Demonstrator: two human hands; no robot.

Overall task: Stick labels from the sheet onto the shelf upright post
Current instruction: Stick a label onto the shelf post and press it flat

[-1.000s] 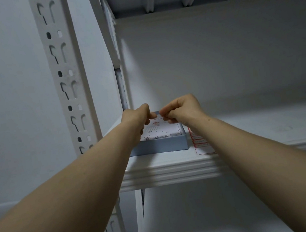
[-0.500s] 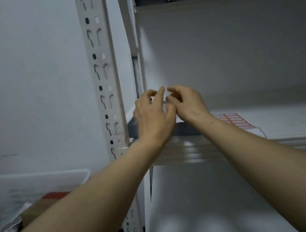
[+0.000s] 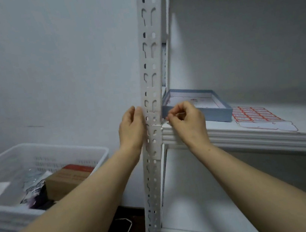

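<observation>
Both hands meet at the shelf upright post (image 3: 148,77): the left hand (image 3: 131,128) lies with straight fingers flat against the post's outer edge, while the right hand (image 3: 187,120) has thumb and forefinger pinched on what looks like the end of a pale label (image 3: 153,119) lying across the post between the two hands. I judge this label half applied, needing to be pressed and smoothed down; whether others are already stuck on I cannot tell. To the right of the right hand the label sheet (image 3: 254,116) lies flat on the white shelf board (image 3: 249,135), mostly full, so plenty is left. Just beyond the right hand sits a shallow blue box (image 3: 224,112); below the left forearm stands a white basket (image 3: 44,148) against a plain wall (image 3: 43,72)
</observation>
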